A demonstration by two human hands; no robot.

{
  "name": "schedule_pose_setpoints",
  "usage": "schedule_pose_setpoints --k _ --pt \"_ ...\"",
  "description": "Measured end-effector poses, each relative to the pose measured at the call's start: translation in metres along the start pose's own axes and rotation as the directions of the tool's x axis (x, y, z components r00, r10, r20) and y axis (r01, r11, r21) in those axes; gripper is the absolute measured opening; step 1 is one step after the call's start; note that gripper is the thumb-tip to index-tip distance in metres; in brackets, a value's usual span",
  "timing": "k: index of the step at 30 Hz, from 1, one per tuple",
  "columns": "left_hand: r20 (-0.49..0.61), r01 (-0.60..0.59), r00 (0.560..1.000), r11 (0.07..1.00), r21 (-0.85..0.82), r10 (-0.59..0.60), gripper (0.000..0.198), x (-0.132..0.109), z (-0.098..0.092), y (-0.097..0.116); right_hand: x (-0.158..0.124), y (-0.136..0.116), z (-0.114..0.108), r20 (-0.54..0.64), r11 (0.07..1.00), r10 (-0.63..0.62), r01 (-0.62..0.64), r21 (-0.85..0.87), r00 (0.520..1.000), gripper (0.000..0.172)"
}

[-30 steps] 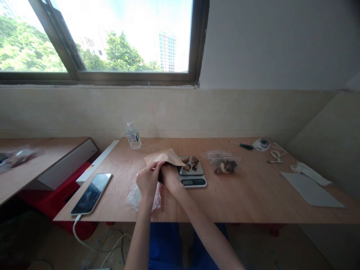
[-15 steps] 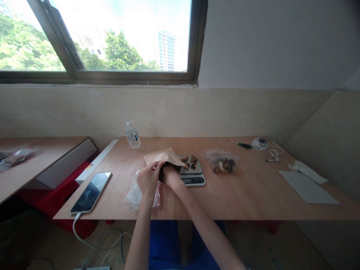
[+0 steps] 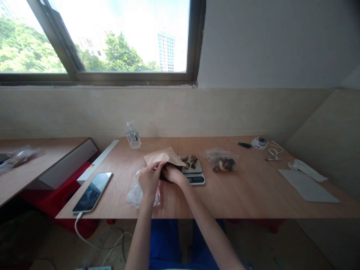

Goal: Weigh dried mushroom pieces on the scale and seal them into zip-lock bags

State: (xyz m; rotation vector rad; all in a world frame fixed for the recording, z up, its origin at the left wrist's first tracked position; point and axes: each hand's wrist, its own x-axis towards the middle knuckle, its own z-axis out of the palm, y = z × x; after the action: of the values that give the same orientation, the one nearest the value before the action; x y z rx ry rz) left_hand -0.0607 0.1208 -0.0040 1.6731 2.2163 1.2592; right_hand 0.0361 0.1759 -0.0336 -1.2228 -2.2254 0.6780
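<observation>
Wooden table (image 3: 253, 195): both hands (image 3: 150, 178) at paper bag (image 3: 163, 155)

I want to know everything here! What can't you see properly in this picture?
Head view only:
- Inside the brown bag: hidden by its paper and the right hand.
- Right fingertips: inside the bag's mouth.
- Scale display: too small to read.
- Bottle label: too small.
- Pieces in the clear bag: too small to identify.
- Left hand covers the bag's edge.

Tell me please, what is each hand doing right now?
Left hand: closed, holding the paper bag.
Right hand: at the bag's mouth; grip cannot be told.
</observation>
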Motion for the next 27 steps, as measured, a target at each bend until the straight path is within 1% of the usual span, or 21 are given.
schedule_pose_setpoints --k 4,6,10,13,18,21,24,27 --pt "0.014 0.004 1.000 1.000 -0.004 -0.004 0.026 0.000 0.000 -0.001 -0.002 0.001 0.000 -0.023 0.996 0.042 -0.040 0.077 0.999 0.033" --pt "0.014 0.004 1.000 1.000 -0.002 -0.004 0.027 0.000 0.000 -0.002 -0.003 0.003 -0.001 -0.023 0.992 0.043 -0.040 0.122 0.999 0.031" --pt "0.008 -0.003 1.000 1.000 0.004 0.003 0.027 0.000 0.000 -0.003 -0.005 0.007 -0.003 0.037 0.948 0.065 -0.074 0.311 0.997 0.027" --pt "0.015 -0.011 1.000 1.000 -0.004 0.011 0.026 -0.001 0.000 -0.002 -0.008 0.009 -0.003 0.043 0.907 0.084 -0.094 0.411 0.996 0.027" --pt "0.019 -0.015 1.000 1.000 0.001 0.015 0.027 -0.002 0.000 -0.002 -0.011 0.011 0.000 0.040 0.872 0.103 -0.110 0.477 0.994 0.023" --pt "0.027 -0.015 1.000 1.000 -0.001 0.015 0.027 -0.002 -0.001 -0.002 -0.013 0.010 0.002 0.010 0.855 0.131 -0.118 0.505 0.991 0.023" --pt "0.030 -0.016 0.999 1.000 -0.003 0.016 0.027 -0.002 -0.001 -0.002 -0.017 0.005 0.000 -0.034 0.860 0.123 -0.090 0.503 0.992 0.023" --pt "0.032 -0.018 0.999 1.000 -0.010 0.018 0.027 -0.002 -0.001 -0.001 -0.023 -0.003 -0.005 -0.087 0.882 0.087 -0.036 0.471 0.992 0.024"
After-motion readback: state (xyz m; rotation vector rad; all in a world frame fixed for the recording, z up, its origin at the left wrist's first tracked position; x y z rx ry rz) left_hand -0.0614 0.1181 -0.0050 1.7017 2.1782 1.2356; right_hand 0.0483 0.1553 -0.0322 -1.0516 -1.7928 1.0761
